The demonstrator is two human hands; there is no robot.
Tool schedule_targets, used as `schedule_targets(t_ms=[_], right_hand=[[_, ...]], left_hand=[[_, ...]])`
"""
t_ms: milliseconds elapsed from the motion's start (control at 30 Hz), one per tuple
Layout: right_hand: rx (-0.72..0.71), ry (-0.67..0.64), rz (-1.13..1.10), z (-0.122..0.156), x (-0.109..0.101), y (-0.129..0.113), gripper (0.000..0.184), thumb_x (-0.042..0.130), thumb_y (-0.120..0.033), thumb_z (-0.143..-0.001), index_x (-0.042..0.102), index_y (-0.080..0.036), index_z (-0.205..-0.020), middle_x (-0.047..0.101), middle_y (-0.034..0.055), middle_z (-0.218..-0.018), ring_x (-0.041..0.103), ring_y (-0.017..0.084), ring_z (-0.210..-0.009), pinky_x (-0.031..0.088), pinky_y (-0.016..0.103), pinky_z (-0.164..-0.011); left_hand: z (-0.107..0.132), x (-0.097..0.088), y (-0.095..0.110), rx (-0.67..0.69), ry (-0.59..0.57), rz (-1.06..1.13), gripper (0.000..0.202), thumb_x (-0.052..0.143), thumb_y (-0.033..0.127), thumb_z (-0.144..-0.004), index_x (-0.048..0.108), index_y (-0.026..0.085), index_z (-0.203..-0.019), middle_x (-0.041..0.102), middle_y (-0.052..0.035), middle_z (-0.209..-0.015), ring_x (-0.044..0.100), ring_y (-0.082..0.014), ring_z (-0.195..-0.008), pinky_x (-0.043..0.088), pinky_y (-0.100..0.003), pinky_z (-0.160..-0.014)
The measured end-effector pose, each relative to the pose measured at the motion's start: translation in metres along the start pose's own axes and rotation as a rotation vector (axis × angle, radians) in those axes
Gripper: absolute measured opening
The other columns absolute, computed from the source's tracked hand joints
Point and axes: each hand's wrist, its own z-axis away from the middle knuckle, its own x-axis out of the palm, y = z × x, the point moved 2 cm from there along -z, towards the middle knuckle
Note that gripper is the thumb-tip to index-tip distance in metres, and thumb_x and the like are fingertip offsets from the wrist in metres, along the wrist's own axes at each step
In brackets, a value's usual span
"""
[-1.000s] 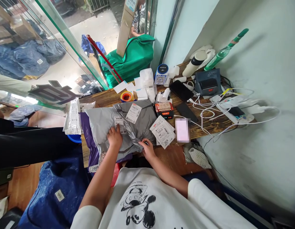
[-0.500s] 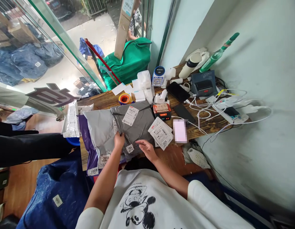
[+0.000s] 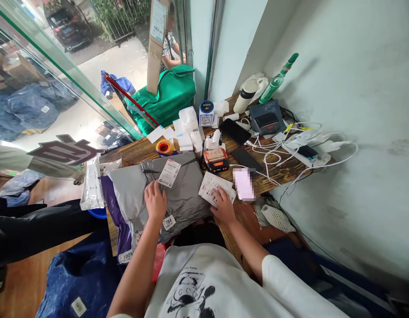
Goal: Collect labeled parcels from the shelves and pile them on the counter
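Note:
My left hand (image 3: 156, 202) lies on the dark grey mailing bag (image 3: 187, 190), its fingers stretched out below the white shipping label (image 3: 169, 172). A small sticker reading 704 (image 3: 168, 222) is on the bag's near edge. My right hand (image 3: 225, 207) rests with fingers spread on the small white labelled packets (image 3: 209, 184), covering part of their print. Under the dark grey bag's left side lie a light grey mailing bag (image 3: 125, 183) and a purple bag (image 3: 114, 216) with a sticker reading 2009 (image 3: 126, 256).
Behind the bags stand an orange and black label printer (image 3: 216, 160) and a tape roll (image 3: 165, 147). Phones, white cables (image 3: 274, 154) and a power strip (image 3: 310, 152) occupy the right side. A blue sack (image 3: 78, 274) sits on the floor at left, near a person's dark-clad leg (image 3: 42, 223).
My left hand has let go of the dark grey bag's near-left edge and now lies flat higher on it. My right hand has moved right onto the white packets. The camera view has shifted.

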Motion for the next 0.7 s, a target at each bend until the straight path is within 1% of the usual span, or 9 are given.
schedule_targets(t_ms=[67, 133, 200, 300, 433, 467, 533, 600, 700], right_hand=[[0.028, 0.015, 0.024, -0.001, -0.002, -0.004, 0.071, 0.062, -0.022, -0.070, 0.049, -0.015, -0.140, 0.038, 0.0178, -0.152, 0.030, 0.043, -0.137, 0.028, 0.061, -0.111], [0.062, 0.022, 0.065, -0.004, -0.003, -0.008, 0.071, 0.064, -0.024, -0.068, 0.052, -0.017, -0.138, 0.038, 0.0171, -0.152, 0.025, 0.047, -0.137, 0.024, 0.066, -0.109], [0.077, 0.026, 0.097, -0.006, -0.003, -0.009, 0.070, 0.066, -0.024, -0.067, 0.054, -0.019, -0.136, 0.036, 0.0163, -0.153, 0.025, 0.048, -0.137, 0.024, 0.066, -0.109], [0.042, 0.038, 0.088, -0.007, -0.003, -0.007, 0.067, 0.066, -0.023, -0.068, 0.055, -0.019, -0.134, 0.030, 0.0150, -0.155, 0.026, 0.046, -0.137, 0.027, 0.061, -0.110], [0.022, 0.060, 0.022, -0.006, 0.001, 0.004, 0.069, 0.061, -0.019, -0.070, 0.048, -0.015, -0.138, 0.031, 0.0163, -0.152, 0.026, 0.041, -0.139, 0.028, 0.057, -0.113], [0.030, 0.067, 0.009, -0.005, 0.002, 0.007, 0.071, 0.060, -0.020, -0.071, 0.044, -0.013, -0.139, 0.032, 0.0180, -0.151, 0.028, 0.040, -0.139, 0.031, 0.055, -0.113], [0.050, 0.082, -0.004, -0.003, 0.003, 0.014, 0.074, 0.060, -0.024, -0.072, 0.039, -0.009, -0.141, 0.031, 0.0211, -0.150, 0.032, 0.037, -0.137, 0.035, 0.051, -0.111], [0.067, 0.099, -0.006, -0.001, 0.001, 0.019, 0.075, 0.064, -0.032, -0.072, 0.041, -0.011, -0.140, 0.029, 0.0212, -0.150, 0.033, 0.038, -0.136, 0.035, 0.053, -0.110], [0.115, 0.091, 0.038, 0.000, -0.005, 0.022, 0.078, 0.071, -0.045, -0.069, 0.047, -0.019, -0.139, 0.023, 0.0171, -0.154, 0.024, 0.046, -0.137, 0.028, 0.062, -0.110]], left_hand=[[-0.017, 0.004, 0.014, 0.185, -0.145, -0.146, 0.054, 0.049, 0.025, -0.089, 0.045, 0.006, -0.140, 0.050, -0.0178, -0.136, 0.044, -0.0323, -0.124, 0.039, -0.044, -0.105], [-0.033, 0.012, 0.021, 0.163, -0.247, -0.240, 0.060, 0.054, 0.027, -0.088, 0.043, 0.007, -0.142, 0.049, -0.0194, -0.134, 0.046, -0.0338, -0.119, 0.045, -0.045, -0.097], [-0.043, 0.018, 0.025, 0.084, -0.257, -0.285, 0.064, 0.057, 0.031, -0.087, 0.041, 0.010, -0.145, 0.048, -0.0208, -0.133, 0.047, -0.0351, -0.116, 0.047, -0.047, -0.092], [-0.046, 0.023, 0.029, 0.035, -0.239, -0.279, 0.060, 0.059, 0.033, -0.087, 0.046, 0.024, -0.145, 0.047, -0.0192, -0.131, 0.047, -0.0359, -0.115, 0.046, -0.048, -0.092], [-0.037, 0.023, 0.031, 0.043, -0.200, -0.217, 0.054, 0.062, 0.030, -0.085, 0.053, 0.034, -0.138, 0.042, -0.0153, -0.138, 0.042, -0.0370, -0.124, 0.040, -0.052, -0.101], [-0.036, 0.021, 0.029, 0.009, -0.131, -0.188, 0.057, 0.063, 0.031, -0.085, 0.050, 0.032, -0.140, 0.038, -0.0151, -0.143, 0.037, -0.0377, -0.129, 0.035, -0.053, -0.106], [-0.033, 0.016, 0.017, -0.185, 0.059, -0.064, 0.071, 0.063, 0.035, -0.084, 0.037, 0.021, -0.149, 0.030, -0.0197, -0.149, 0.031, -0.0381, -0.135, 0.030, -0.054, -0.111], [-0.032, 0.015, -0.001, -0.417, 0.174, 0.092, 0.071, 0.059, 0.034, -0.087, 0.033, 0.007, -0.148, 0.040, -0.0272, -0.142, 0.042, -0.0361, -0.129, 0.037, -0.050, -0.106], [-0.034, 0.017, -0.026, -0.526, 0.118, 0.212, 0.039, 0.056, 0.029, -0.088, 0.061, 0.008, -0.120, 0.066, -0.0193, -0.108, 0.063, -0.0291, -0.099, 0.049, -0.040, -0.088]])
